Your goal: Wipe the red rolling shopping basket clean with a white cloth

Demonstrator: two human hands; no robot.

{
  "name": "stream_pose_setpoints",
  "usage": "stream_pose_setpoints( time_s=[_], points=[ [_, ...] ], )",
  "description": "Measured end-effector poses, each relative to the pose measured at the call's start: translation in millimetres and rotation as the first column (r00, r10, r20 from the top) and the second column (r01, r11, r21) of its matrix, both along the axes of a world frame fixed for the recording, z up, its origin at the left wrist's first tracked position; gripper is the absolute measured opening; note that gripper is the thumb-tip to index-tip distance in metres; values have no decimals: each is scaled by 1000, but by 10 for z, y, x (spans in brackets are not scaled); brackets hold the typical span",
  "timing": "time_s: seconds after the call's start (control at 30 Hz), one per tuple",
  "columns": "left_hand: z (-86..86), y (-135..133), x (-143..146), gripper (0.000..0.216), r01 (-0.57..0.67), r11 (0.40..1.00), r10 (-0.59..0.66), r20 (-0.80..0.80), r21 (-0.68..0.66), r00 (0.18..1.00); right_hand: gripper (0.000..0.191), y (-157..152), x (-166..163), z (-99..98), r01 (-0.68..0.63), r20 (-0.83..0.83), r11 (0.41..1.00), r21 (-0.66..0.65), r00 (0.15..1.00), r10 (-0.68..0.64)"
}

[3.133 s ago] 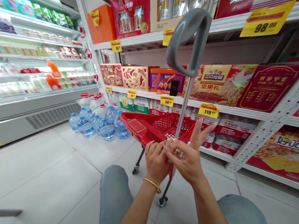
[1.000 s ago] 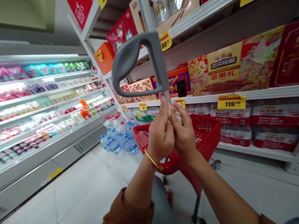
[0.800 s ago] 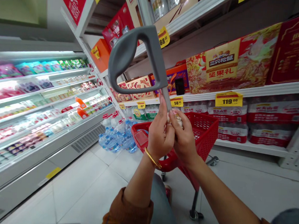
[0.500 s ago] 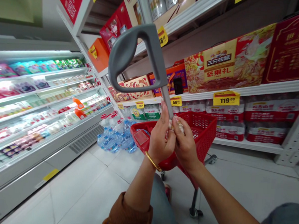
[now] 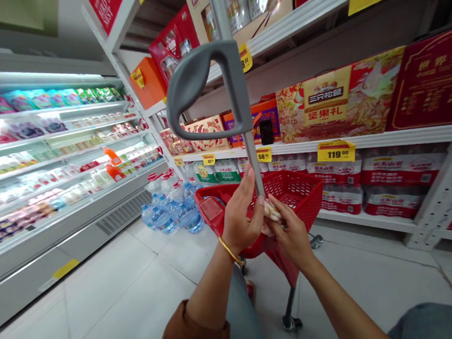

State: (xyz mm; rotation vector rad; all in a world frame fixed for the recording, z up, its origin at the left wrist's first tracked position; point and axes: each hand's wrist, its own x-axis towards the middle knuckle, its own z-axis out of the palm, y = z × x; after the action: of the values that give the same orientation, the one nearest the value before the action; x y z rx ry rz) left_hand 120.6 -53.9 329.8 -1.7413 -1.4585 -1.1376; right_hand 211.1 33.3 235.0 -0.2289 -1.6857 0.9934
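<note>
A metal pole (image 5: 255,156) with a grey loop-shaped handle (image 5: 185,89) rises in front of me, over the red plastic shopping cart (image 5: 298,190). My left hand (image 5: 242,217), with a gold bangle at its wrist, is at the lower pole. Its fingers stretch up along the pole's left side, and the thumb presses on the front. Just to the right, my right hand (image 5: 291,236) pinches a crumpled whitish cloth (image 5: 271,212) beside the pole. The pole's lower end is hidden behind the hands and cloth.
Shelves with boxed gift packs (image 5: 331,107) and red-wrapped bottle packs (image 5: 338,198) stand behind the cart. Shrink-wrapped water bottles (image 5: 172,212) sit on the floor. A lit refrigerated case (image 5: 57,152) runs along the left. My knee (image 5: 244,315) is below the cart.
My right hand has shifted slightly right and down with the cloth, so more of the cloth shows. My left hand stays at the pole. The view has shifted slightly.
</note>
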Motion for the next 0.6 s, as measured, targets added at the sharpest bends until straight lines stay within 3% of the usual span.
stream_pose_setpoints(
  time_s=[0.13, 0.27, 0.37, 0.47, 0.6],
  points=[
    [90, 21, -50, 65, -13, 997, 23, -117, 79, 993, 45, 75, -13, 479, -141, -156, 977, -157, 981, 117],
    [173, 59, -83, 64, -21, 997, 33, -167, 73, 985, 44, 180, -162, 1135, -236, -313, 967, -98, 930, 195],
    [201, 81, -68, 63, -29, 998, 37, -144, 51, 989, 37, 256, -295, 1448, -375, -338, 924, -72, 881, 331],
    [185, 103, -35, 63, -52, 998, 55, -136, 30, 989, 33, 292, -354, 1505, -468, -308, 882, -52, 848, 431],
    [87, 107, -2, 64, -106, 994, 109, -149, 29, 983, 32, 281, -306, 1345, -456, -289, 889, -49, 858, 424]
  ],
)
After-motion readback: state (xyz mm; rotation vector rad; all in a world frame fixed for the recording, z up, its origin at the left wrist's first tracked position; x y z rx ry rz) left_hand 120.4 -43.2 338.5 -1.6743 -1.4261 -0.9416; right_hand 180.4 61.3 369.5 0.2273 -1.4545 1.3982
